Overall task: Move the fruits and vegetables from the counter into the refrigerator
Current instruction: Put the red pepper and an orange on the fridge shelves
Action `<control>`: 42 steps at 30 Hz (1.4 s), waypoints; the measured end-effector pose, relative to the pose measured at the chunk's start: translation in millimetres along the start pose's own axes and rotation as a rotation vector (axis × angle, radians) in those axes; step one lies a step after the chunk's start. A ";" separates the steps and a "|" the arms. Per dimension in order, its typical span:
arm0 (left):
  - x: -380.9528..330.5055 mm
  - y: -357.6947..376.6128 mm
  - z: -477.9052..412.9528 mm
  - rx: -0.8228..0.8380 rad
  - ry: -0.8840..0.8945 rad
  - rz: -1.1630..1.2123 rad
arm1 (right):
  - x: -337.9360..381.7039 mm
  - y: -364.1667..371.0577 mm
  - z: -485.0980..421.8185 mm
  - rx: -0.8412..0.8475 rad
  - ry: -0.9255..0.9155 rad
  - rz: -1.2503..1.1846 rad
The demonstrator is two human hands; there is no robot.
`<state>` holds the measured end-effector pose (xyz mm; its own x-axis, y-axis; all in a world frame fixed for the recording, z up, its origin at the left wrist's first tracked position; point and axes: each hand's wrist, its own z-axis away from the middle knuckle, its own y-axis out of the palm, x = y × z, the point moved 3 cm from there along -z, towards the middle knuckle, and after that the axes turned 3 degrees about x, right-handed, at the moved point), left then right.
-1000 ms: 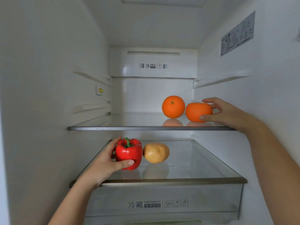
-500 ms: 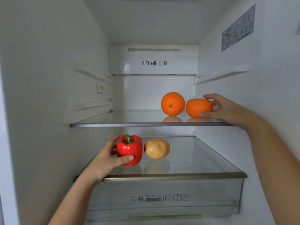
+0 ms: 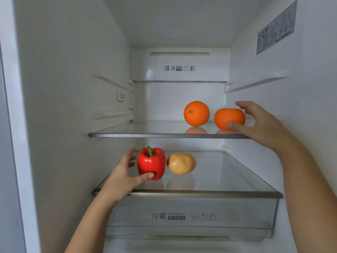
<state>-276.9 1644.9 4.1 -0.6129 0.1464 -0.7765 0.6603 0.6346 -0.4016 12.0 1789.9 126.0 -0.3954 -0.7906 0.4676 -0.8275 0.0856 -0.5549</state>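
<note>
A red bell pepper stands upright on the lower glass shelf, touching a yellow-brown potato on its right. My left hand cups the pepper from the left, thumb on its front, fingers slightly off its back. On the upper glass shelf a round orange sits beside a flatter tangerine. My right hand wraps the tangerine from the right, with the thumb on its lower front and the fingers arched over its top.
The refrigerator's white side walls close in left and right. A clear Freshbox drawer sits under the lower shelf. The left half of the upper shelf and the right half of the lower shelf hold nothing.
The fingers of both hands have loosened a little around the pepper and the tangerine. Both items have stayed where they were on their shelves.
</note>
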 end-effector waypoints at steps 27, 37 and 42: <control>-44.5 -56.2 216.2 -0.422 0.227 -0.801 | 139.6 178.6 180.0 0.141 -0.594 -0.267; -27.6 -149.5 329.3 -0.511 -0.015 -0.999 | 253.2 218.2 259.2 0.180 -0.713 -0.392; -32.8 -209.0 410.4 -0.579 -0.162 -1.122 | 340.4 241.7 311.8 0.282 -0.817 -0.523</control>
<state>-216.7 1196.0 -85.8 -0.6231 -0.7517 -0.2162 -0.4946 0.5928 -0.6356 -198.2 1352.4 -63.5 0.4720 -0.8699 0.1431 -0.6524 -0.4538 -0.6071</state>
